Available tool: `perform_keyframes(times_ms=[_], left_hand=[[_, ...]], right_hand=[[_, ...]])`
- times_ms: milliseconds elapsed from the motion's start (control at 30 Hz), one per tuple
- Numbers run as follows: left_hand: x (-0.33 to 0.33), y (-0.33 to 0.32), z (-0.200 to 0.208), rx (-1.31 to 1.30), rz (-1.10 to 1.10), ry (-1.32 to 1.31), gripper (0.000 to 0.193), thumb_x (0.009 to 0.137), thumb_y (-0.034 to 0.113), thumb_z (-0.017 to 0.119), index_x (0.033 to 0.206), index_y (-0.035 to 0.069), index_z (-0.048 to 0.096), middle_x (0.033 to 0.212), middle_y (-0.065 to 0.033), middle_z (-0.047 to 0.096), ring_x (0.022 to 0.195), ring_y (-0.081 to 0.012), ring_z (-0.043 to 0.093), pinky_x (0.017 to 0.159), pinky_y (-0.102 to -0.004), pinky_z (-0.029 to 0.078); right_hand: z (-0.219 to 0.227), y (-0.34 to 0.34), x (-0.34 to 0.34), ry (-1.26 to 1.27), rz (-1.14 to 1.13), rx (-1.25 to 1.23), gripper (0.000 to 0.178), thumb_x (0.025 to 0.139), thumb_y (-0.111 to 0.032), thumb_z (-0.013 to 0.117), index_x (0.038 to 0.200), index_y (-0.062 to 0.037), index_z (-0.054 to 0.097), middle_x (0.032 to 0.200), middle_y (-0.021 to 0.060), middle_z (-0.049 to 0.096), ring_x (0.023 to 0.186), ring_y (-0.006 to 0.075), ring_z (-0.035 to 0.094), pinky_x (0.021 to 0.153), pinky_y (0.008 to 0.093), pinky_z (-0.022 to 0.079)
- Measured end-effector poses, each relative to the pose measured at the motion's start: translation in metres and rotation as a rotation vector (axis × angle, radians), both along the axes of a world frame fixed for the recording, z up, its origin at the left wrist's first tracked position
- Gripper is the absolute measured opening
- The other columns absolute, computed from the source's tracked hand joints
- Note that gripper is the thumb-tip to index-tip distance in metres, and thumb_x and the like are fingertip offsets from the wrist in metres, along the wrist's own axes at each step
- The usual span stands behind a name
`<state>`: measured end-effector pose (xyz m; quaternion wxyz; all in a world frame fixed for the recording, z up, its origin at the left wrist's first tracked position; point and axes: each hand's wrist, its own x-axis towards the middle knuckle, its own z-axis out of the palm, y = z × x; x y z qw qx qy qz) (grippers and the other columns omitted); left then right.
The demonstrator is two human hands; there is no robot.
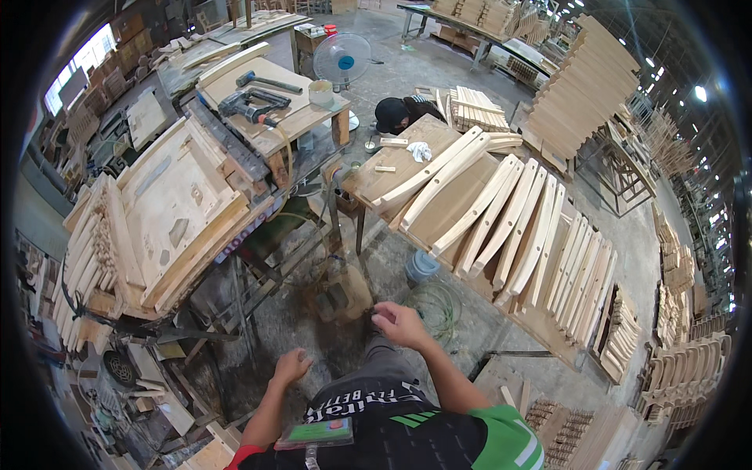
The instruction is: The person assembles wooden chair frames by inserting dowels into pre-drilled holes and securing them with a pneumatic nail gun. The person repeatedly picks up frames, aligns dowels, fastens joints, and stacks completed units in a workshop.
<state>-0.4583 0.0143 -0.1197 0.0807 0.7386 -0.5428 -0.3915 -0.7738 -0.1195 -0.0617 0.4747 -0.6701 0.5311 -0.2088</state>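
Bare and curled, the fingers of the right hand (399, 323) are bent together near a coil of green hose (432, 307) on the dusty concrete floor (501, 345); whether they grip anything I cannot tell. The left hand (291, 366) hangs loosely closed and holds nothing. It looks like a walking step between benches. Smooth, pale curved wooden slats (501, 223) lie in rows on the right workbench (376, 184), well apart from both hands.

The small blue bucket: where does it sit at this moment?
In the head view, the small blue bucket stands on the floor at centre, under the near edge of the slat-covered workbench, above the right hand.
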Motion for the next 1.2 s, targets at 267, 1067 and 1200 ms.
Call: perform_keyframes(times_ms=[267,1067,1200], left_hand=[[-0.040,-0.178,0.024,-0.263,-0.035,0.054,0.047,0.095,0.036,0.077,0.127,0.002,0.071,0.111,-0.0217,0.078,0.103,-0.0367,0.077,0.089,-0.0434,0.060],[-0.217,-0.515,0.054,-0.333,-0.506,-0.311,0.048,0.087,0.029,0.082,0.126,0.002,0.070,0.121,-0.0246,0.071,0.117,-0.0411,0.069,0.102,-0.0501,0.055],[-0.205,-0.529,0.057,-0.288,-0.584,-0.305,0.053,0.087,0.035,0.076,0.127,0.002,0.069,0.121,-0.0253,0.072,0.116,-0.0430,0.069,0.104,-0.0490,0.056]], right_hand=[[0.010,-0.165,-0.004,-0.233,-0.349,-0.173,0.047,0.098,-0.023,0.076,0.136,0.0024,0.065,0.105,0.0122,0.077,0.093,0.0188,0.075,0.084,0.0344,0.060],[-0.055,-0.316,-0.030,-0.034,-0.765,-0.028,0.076,0.078,-0.033,0.088,0.135,0.0025,0.051,0.115,0.0200,0.071,0.102,0.0337,0.072,0.094,0.0446,0.057],[-0.052,-0.326,-0.018,-0.134,-0.843,0.145,0.070,0.072,-0.024,0.087,0.127,0.0036,0.052,0.116,0.0227,0.071,0.105,0.0345,0.072,0.095,0.0432,0.057]])
